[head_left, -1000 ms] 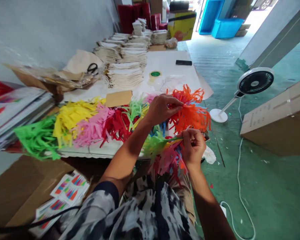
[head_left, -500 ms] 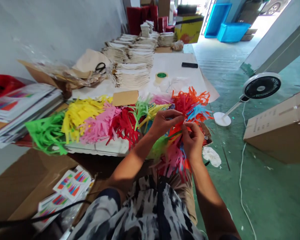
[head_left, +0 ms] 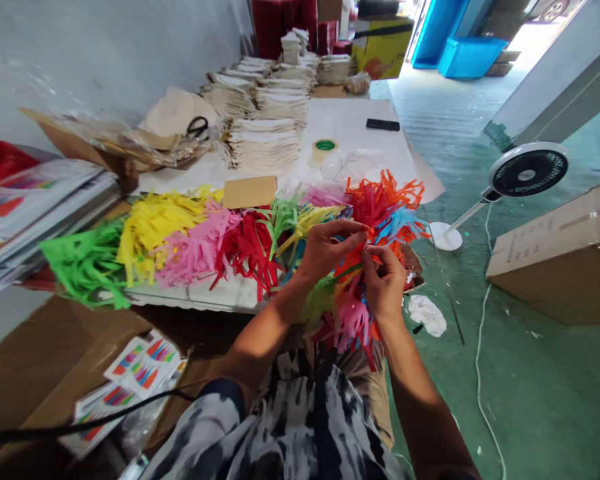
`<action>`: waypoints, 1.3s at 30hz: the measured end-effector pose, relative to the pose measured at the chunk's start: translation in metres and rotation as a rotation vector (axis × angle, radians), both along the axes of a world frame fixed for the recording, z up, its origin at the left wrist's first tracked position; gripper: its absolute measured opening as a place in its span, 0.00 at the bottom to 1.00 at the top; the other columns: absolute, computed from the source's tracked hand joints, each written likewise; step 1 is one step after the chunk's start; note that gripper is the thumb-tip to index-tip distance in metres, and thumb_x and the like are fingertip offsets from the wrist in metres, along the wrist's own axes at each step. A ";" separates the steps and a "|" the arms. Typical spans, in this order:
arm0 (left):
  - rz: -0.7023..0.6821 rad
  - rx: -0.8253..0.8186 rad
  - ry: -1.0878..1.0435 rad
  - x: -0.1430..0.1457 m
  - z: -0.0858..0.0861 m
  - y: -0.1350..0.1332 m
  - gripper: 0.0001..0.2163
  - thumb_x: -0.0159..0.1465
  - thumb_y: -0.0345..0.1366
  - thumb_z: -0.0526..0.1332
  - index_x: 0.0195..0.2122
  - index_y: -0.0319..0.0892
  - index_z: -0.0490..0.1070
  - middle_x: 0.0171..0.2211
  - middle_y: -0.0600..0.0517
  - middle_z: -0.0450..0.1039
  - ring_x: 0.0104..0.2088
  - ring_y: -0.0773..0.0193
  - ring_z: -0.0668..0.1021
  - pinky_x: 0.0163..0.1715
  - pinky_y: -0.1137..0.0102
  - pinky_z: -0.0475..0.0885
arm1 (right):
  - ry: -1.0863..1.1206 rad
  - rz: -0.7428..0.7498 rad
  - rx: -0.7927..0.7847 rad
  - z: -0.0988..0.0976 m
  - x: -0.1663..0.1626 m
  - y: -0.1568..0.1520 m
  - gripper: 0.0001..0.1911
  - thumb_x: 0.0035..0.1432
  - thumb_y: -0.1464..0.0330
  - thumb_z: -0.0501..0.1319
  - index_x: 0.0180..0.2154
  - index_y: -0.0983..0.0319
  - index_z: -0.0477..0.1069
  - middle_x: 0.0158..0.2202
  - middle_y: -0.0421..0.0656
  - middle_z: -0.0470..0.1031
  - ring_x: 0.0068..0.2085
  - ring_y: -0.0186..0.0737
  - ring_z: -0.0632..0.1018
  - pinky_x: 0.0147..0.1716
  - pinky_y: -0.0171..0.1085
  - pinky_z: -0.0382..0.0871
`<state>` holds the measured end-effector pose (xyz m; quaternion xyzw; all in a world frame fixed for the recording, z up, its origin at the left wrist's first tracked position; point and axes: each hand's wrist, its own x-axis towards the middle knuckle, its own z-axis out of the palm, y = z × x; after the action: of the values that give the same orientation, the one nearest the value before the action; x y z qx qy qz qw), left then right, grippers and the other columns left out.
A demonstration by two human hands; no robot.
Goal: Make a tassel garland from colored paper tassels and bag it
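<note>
My left hand (head_left: 330,250) and my right hand (head_left: 386,283) meet at the table's front edge, each with its fingertips pinched on an orange-red paper tassel (head_left: 354,259). The exact spot they grip is partly covered by the fingers. Below them, pink fringe (head_left: 353,320) and other coloured strips hang over my lap. Just beyond the fingers lie a bright red-orange tassel (head_left: 380,200) and light blue strips (head_left: 397,223). Left of my hands, a row of tassels runs along the edge: dark red (head_left: 253,250), pink (head_left: 195,247), yellow (head_left: 160,227) and green (head_left: 83,263).
Behind the tassels are a cardboard piece (head_left: 250,193), a tape roll (head_left: 325,151), stacks of off-white cloth (head_left: 265,143), scissors (head_left: 197,125) and a black phone-like object (head_left: 383,125). A fan (head_left: 527,175) and a carton (head_left: 560,260) stand on the right; an open box (head_left: 30,373) sits lower left.
The view has shifted slightly. Both hands keep their pinch on the orange-red tassel in nearly the same place, with only small finger movement.
</note>
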<state>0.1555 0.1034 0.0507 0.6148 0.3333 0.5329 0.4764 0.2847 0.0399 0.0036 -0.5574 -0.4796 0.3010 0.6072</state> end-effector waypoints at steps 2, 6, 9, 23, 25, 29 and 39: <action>-0.024 -0.029 -0.037 -0.001 -0.004 0.002 0.11 0.60 0.45 0.74 0.36 0.43 0.85 0.33 0.49 0.84 0.31 0.65 0.81 0.29 0.72 0.73 | 0.002 0.008 0.000 -0.001 0.001 0.001 0.14 0.64 0.54 0.66 0.39 0.59 0.76 0.26 0.36 0.70 0.23 0.32 0.64 0.24 0.33 0.58; -0.004 -0.009 -0.051 -0.003 -0.008 0.003 0.10 0.61 0.45 0.74 0.34 0.44 0.86 0.28 0.51 0.83 0.26 0.67 0.79 0.27 0.72 0.73 | -0.014 0.005 0.005 -0.002 0.001 0.002 0.14 0.64 0.55 0.66 0.38 0.59 0.77 0.26 0.36 0.70 0.23 0.32 0.64 0.24 0.33 0.58; 0.010 0.045 0.000 -0.003 -0.006 0.000 0.11 0.61 0.45 0.74 0.39 0.45 0.86 0.31 0.50 0.84 0.27 0.67 0.79 0.24 0.72 0.72 | -0.043 -0.007 0.011 -0.001 0.001 0.002 0.14 0.65 0.55 0.65 0.38 0.59 0.77 0.27 0.36 0.72 0.23 0.32 0.65 0.24 0.33 0.59; -0.048 -0.083 -0.074 -0.007 -0.009 0.000 0.12 0.59 0.46 0.76 0.38 0.44 0.86 0.28 0.51 0.83 0.23 0.69 0.78 0.24 0.72 0.74 | 0.008 0.041 0.017 -0.002 0.001 0.000 0.14 0.65 0.55 0.66 0.38 0.59 0.76 0.29 0.37 0.74 0.25 0.33 0.68 0.26 0.34 0.63; -0.071 -0.102 -0.072 -0.010 -0.011 0.002 0.13 0.59 0.47 0.76 0.38 0.44 0.87 0.28 0.50 0.83 0.22 0.69 0.78 0.24 0.72 0.74 | 0.054 0.066 0.007 0.000 0.002 0.000 0.15 0.63 0.54 0.67 0.37 0.58 0.75 0.28 0.37 0.72 0.25 0.34 0.69 0.26 0.34 0.63; -0.103 -0.046 -0.018 -0.015 -0.013 0.007 0.15 0.59 0.49 0.76 0.39 0.43 0.87 0.28 0.49 0.83 0.22 0.68 0.79 0.24 0.72 0.75 | 0.069 0.084 -0.016 0.003 0.004 0.000 0.16 0.60 0.52 0.68 0.35 0.58 0.75 0.26 0.37 0.70 0.26 0.34 0.68 0.26 0.34 0.60; -0.089 0.154 0.170 -0.025 -0.008 0.012 0.13 0.65 0.47 0.70 0.40 0.42 0.86 0.33 0.47 0.85 0.30 0.63 0.84 0.31 0.71 0.78 | 0.067 0.098 -0.033 0.002 0.010 0.001 0.17 0.59 0.51 0.69 0.36 0.59 0.76 0.25 0.36 0.68 0.27 0.34 0.66 0.25 0.33 0.56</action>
<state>0.1302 0.1150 0.0432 0.7065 0.3029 0.4814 0.4210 0.2944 0.0414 0.0053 -0.5328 -0.4807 0.3566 0.5982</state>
